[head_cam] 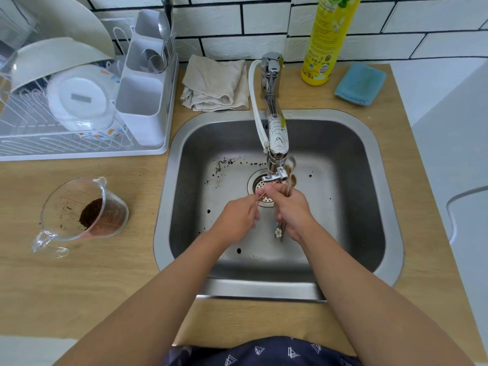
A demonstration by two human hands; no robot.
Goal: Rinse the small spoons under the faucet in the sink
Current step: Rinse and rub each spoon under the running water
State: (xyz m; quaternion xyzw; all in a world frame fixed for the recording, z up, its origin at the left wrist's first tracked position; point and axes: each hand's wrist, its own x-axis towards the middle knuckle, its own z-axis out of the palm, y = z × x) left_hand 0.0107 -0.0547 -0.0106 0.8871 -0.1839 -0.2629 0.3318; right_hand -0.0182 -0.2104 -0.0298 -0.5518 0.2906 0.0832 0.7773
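Note:
Both my hands are over the drain of the steel sink (351, 143), just below the chrome faucet (276, 143) spout. My right hand (291, 211) grips a bunch of small spoons (291, 171); their bowls stick up beside the spout and look blurred. A flower-shaped handle end hangs below the fist. My left hand (241, 215) is curled, its fingertips touching a thin spoon handle at the right hand's fingers. How many spoons there are is hard to tell. Dark coffee grounds speckle the sink floor.
A glass measuring cup (84, 215) with coffee grounds stands on the wooden counter at left. Behind it is a dish rack (79, 101) with plates and a cutlery holder. A folded cloth (216, 83), a yellow detergent bottle (328, 38) and a blue sponge (360, 83) lie behind the sink.

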